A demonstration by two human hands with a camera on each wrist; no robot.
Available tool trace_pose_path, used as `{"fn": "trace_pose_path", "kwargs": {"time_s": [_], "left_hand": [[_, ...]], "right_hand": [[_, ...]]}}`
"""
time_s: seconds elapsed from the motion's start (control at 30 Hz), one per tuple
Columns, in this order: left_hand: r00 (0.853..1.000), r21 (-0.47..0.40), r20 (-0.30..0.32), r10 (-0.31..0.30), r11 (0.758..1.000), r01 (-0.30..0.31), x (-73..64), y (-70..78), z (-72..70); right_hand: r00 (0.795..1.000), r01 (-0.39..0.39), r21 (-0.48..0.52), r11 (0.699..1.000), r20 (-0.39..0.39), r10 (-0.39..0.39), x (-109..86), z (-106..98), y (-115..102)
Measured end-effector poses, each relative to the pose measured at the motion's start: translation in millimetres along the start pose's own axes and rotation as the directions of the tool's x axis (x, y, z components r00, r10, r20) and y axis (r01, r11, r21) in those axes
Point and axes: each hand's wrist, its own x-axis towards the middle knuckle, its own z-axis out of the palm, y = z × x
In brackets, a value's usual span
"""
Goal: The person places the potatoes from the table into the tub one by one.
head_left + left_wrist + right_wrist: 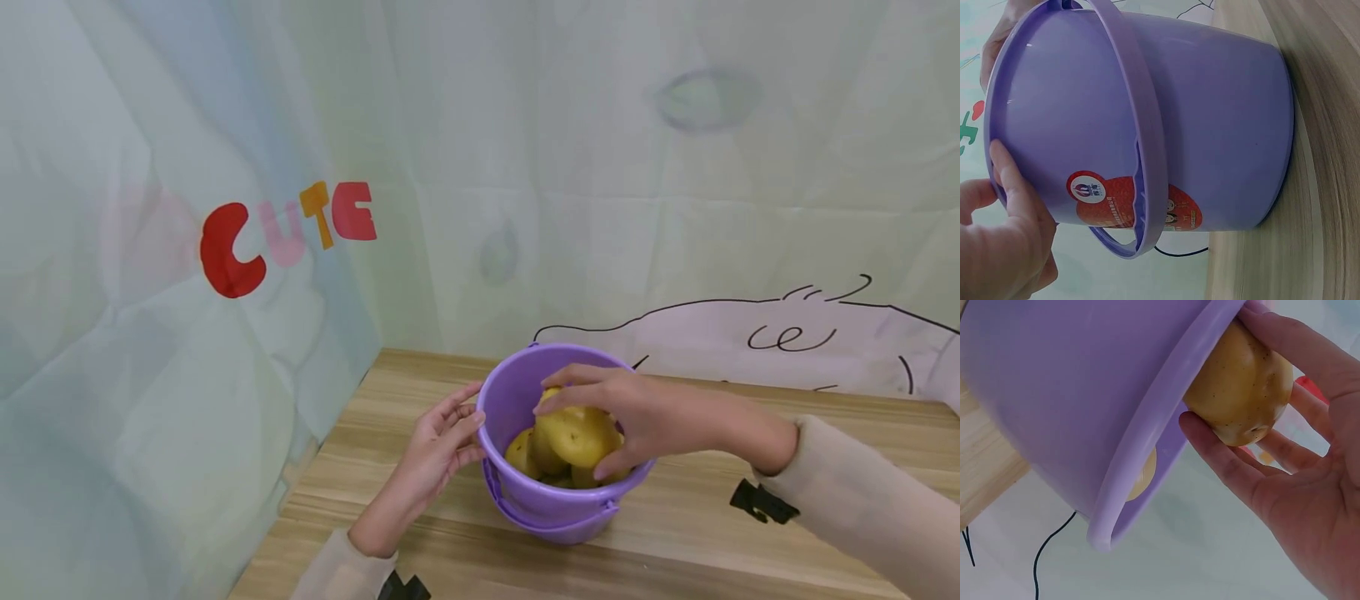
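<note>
A purple bucket (555, 504) stands upright on the wooden table, its handle hanging down against the side. My left hand (438, 446) holds it at the left of the rim, thumb and fingers lying against the edge. Above the bucket's mouth my right hand (637, 412) grips a yellow-brown potato (576, 435) between thumb and fingers. In the right wrist view the same potato (1244, 387) shows small dark specks, just beside the rim. Several more potatoes (522, 454) lie inside, partly hidden by the held one and the hand.
The wooden table (705, 533) meets a pale printed cloth wall (450, 250) at the back and left. Colourful CUTE letters (234, 254) are on the left cloth. A red label (1107, 200) is on the bucket's side. Black straps (763, 502) sit at the sleeves.
</note>
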Motion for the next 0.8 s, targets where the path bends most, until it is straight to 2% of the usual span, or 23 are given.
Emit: {"fn": "trace_pose_path", "kwargs": {"time_s": [0.13, 0.3, 0.57, 0.8], "left_hand": [[1.0, 0.0, 0.004, 0.0, 1.0, 0.0, -0.2, -0.6, -0.2], [1.0, -0.003, 0.007, 0.001, 1.0, -0.001, -0.1, -0.7, -0.2], [1.0, -0.008, 0.008, 0.001, 1.0, -0.001, -0.3, -1.4, 0.6], [1.0, -0.003, 0.012, 0.012, 1.0, -0.012, -0.1, -2.2, -0.3]], "right_hand": [[1.0, 0.001, -0.008, 1.0, 0.021, 0.0, 3.8, 2, -1], [0.999, 0.026, 0.029, 0.999, 0.03, -0.027, 6.7, 4, 0], [1.0, 0.018, 0.105, 0.994, -0.021, -0.016, 2.1, -2, 6], [0.999, -0.009, 0.161, 0.987, -0.031, 0.014, -3.1, -4, 9]]}}
